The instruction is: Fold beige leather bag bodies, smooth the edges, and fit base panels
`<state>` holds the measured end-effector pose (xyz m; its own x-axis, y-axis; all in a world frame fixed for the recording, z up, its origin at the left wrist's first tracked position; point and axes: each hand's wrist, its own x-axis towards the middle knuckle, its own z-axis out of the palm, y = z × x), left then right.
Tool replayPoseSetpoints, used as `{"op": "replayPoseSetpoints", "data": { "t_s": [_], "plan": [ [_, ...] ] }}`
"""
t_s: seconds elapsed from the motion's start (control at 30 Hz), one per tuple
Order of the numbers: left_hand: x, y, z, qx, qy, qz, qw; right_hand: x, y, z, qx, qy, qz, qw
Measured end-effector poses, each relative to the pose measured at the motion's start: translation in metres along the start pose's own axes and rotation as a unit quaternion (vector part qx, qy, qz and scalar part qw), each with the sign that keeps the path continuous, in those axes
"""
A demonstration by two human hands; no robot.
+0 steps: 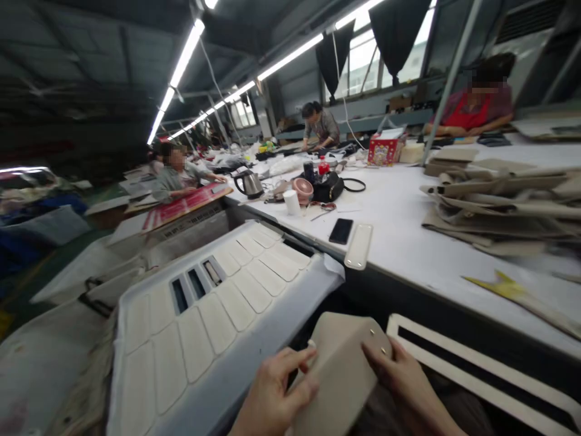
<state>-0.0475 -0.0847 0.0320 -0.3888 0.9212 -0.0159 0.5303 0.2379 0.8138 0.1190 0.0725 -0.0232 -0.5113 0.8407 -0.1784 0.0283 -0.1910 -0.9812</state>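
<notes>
Panel, beige and creased (pixel 340 369), held up in front of the person, beside the worktable (pixel 403 242). Left hand (pixel 282 384) closed on its left edge, right hand (pixel 403 369) pinching near two brass studs (pixel 372 332); two-sided hold probably steadies the bend. Left: cream strips (pixel 170 357) flat in rows, presumably so each stays separate. Right: slotted cream piece (pixel 463 353). Phone (pixel 341 231) near table edge, likely for reach.

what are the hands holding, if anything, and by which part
A folded beige piece: the left hand has it by its left edge, the right hand by its right edge, near two small metal studs.
</notes>
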Motion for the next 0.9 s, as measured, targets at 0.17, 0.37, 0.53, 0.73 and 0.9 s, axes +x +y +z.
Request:
{"op": "replayPoseSetpoints", "data": {
  "t_s": [0.17, 0.37, 0.53, 0.73, 0.9],
  "plan": [
    [0.009, -0.006, 0.055, -0.04, 0.073, -0.021, 0.996, -0.004, 0.01, 0.022, 0.183, 0.01, 0.113, 0.977],
    [0.022, -0.024, 0.066, -0.03, 0.164, -0.006, 0.986, -0.011, 0.02, 0.035, 0.195, -0.018, 0.167, 0.966],
    [0.038, -0.014, 0.056, -0.061, 0.221, 0.027, 0.973, 0.004, -0.006, 0.04, -0.007, 0.044, -0.015, 0.999],
    [0.053, 0.003, 0.064, -0.114, 0.257, 0.019, 0.959, 0.008, -0.031, 0.039, -0.11, 0.081, -0.117, 0.984],
    [0.062, 0.005, 0.072, -0.195, 0.23, -0.029, 0.953, 0.013, -0.029, 0.033, -0.146, 0.111, -0.143, 0.973]
  ]
}}
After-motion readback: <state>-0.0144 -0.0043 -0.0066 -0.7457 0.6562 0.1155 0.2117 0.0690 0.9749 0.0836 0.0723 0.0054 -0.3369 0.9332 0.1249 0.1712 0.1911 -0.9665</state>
